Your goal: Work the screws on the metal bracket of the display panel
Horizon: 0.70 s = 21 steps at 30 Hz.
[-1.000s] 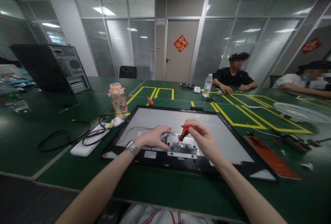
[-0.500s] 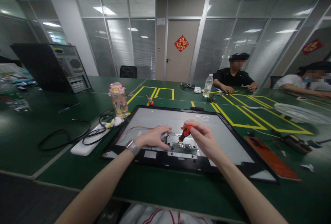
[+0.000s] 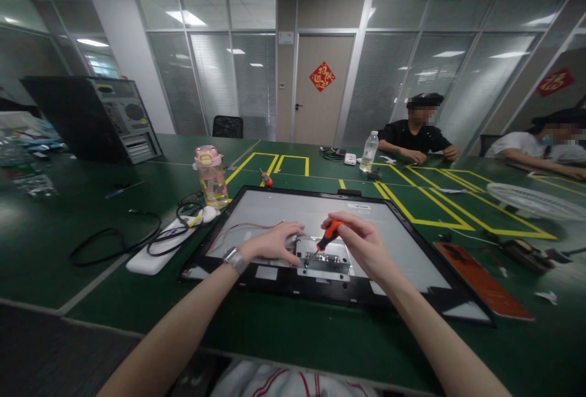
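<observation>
A flat display panel (image 3: 256, 207) with a black frame lies on the green table, its grey back facing up. Near its front edge sits a silver metal bracket (image 3: 339, 275) with holes and a raised strip. My left hand (image 3: 272, 244) is at the bracket's left end, thumb and fingers straddling it; part of the grip is hidden. My right hand (image 3: 361, 241) is closed around the handle of a red and black screwdriver (image 3: 328, 236). The screwdriver slants down to the left, its tip at the bracket's left part. Whether the tip sits in a screw, I cannot make out.
Left of the panel are a pink-lidded bottle (image 3: 211, 180), a white power strip (image 3: 158, 250) with black cables and a computer case (image 3: 68, 116). An orange-brown plate (image 3: 485, 281) lies on the right. Two people sit beyond; one person (image 3: 419, 131) wears black.
Both hands and the screwdriver keep nearly the same place. The view shifts very slightly. The person in black has raised a hand a little.
</observation>
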Available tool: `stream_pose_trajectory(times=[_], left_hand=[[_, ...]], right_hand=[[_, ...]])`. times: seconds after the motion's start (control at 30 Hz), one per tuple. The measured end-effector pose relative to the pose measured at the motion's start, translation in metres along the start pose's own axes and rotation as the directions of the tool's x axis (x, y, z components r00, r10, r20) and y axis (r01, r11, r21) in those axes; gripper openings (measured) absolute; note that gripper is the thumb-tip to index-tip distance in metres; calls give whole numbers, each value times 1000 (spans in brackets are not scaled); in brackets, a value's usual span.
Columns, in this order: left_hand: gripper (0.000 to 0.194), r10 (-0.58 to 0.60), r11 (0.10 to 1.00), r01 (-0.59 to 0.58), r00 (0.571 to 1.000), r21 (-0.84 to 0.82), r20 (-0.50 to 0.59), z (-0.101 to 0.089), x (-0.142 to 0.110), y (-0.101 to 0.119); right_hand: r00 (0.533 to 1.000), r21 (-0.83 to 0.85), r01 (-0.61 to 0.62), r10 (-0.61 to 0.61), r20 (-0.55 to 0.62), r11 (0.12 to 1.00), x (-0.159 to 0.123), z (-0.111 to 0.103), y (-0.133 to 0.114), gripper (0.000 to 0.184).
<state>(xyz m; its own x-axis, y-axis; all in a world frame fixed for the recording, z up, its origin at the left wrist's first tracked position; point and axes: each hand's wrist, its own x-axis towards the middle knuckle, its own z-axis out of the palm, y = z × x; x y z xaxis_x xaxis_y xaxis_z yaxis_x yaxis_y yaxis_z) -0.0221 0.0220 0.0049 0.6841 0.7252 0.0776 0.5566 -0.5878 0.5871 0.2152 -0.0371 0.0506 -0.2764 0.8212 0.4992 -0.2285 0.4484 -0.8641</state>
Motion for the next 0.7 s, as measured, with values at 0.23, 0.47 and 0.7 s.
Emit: stream_pose_trajectory(times=[0.23,0.47,0.7], left_hand=[[75,2,1000,-2,1000,-15,0,0,0,0],[75,-21,1000,21,1000,-17,11,-1,-1,2],[74,-13,999,13,1000,-34,6,-1,-1,1]], right_hand=[[1000,-79,11,-13,-23,997,0,0,2,29],[995,-295,104,-102,19,950,-3,1,-10,34],[984,-357,176,-172,41,917,-3,2,-10,34]])
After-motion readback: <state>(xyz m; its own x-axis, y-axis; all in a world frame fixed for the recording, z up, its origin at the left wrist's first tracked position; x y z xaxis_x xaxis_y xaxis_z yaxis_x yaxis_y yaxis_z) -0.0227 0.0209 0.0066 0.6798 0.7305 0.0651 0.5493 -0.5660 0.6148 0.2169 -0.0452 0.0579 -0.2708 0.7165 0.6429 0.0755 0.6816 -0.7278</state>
